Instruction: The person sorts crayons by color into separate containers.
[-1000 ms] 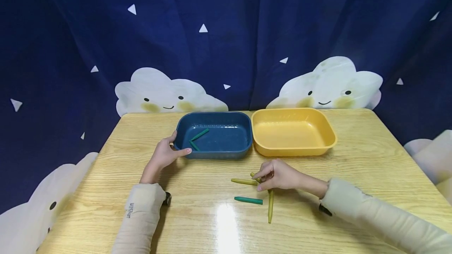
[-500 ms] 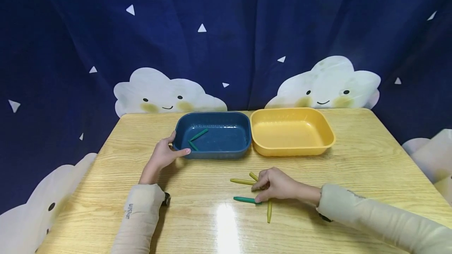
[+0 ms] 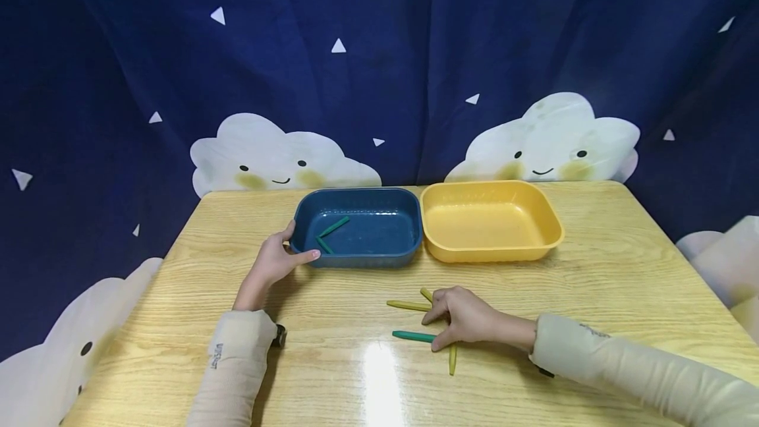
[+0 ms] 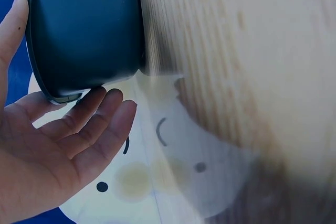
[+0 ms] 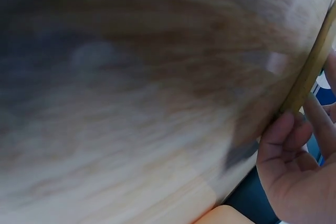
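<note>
My left hand (image 3: 279,257) grips the left end of a dark blue plastic tray (image 3: 370,260), thumb along its front rim; in the left wrist view its fingers lie at the tray's outer corner. Inside that tray are two green crayons (image 3: 335,226). My right hand (image 3: 465,316) is low over the table, thumb and index finger apart on either side of a green crayon (image 3: 412,335) whose right end is hidden. Yellow crayons lie around it: one to the left (image 3: 406,305), one behind (image 3: 426,294) and one under the palm (image 3: 453,361). In the right wrist view a yellow crayon (image 5: 312,66) lies by the fingertips.
A yellow-orange plastic tray (image 3: 495,254) stands right beside the blue one, near the back edge of the wooden table (image 3: 332,361). Behind it hangs a dark blue curtain (image 3: 379,51) with printed clouds and triangles.
My right hand has come a little toward the table's front, from the yellow crayons to the green one, and its thumb and index finger have spread. The left hand keeps its place.
</note>
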Available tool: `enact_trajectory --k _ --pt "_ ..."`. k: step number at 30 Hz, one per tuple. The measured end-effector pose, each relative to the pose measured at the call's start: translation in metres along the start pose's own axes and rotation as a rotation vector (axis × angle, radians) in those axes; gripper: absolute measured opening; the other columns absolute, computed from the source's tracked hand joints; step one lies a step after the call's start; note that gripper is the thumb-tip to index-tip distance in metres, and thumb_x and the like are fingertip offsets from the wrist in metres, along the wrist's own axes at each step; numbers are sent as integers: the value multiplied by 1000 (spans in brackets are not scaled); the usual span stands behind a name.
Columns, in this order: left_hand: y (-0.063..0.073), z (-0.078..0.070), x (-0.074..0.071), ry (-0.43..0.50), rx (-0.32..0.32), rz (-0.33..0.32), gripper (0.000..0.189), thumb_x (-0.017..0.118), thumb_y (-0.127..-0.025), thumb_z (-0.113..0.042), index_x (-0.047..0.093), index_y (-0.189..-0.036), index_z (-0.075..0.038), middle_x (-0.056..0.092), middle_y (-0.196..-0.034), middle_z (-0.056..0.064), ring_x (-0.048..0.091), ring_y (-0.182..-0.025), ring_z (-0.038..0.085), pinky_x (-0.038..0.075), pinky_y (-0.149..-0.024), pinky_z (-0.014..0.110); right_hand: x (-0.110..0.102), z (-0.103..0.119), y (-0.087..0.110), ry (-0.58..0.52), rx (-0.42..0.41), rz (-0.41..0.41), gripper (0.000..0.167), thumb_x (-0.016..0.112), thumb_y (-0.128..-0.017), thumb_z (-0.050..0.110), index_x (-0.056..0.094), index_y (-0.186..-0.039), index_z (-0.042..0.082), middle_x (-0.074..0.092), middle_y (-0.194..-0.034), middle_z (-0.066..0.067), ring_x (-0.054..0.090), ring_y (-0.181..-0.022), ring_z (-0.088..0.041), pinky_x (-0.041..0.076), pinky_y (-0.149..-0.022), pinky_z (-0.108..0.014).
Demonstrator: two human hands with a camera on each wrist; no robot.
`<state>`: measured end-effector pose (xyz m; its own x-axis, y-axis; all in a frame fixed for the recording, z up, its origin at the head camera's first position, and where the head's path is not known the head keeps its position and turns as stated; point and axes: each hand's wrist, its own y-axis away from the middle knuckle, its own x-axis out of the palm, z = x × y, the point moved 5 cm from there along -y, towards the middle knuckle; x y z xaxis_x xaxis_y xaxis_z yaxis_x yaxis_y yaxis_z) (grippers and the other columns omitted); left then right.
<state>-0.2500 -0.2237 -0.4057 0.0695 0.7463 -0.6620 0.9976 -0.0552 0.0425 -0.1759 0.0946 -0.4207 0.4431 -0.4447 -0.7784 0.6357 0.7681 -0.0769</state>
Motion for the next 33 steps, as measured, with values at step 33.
enact_trajectory --k 33 --pt "2 -2 0 28 -7 -8 90 73 -78 -28 20 -141 6 37 -136 26 47 -86 26 40 -64 28 -22 -2 -10 -283 57 -77 4 73 -73 2 71 -73 5 64 -64 0 54 -55 -2 45 -49 -20"
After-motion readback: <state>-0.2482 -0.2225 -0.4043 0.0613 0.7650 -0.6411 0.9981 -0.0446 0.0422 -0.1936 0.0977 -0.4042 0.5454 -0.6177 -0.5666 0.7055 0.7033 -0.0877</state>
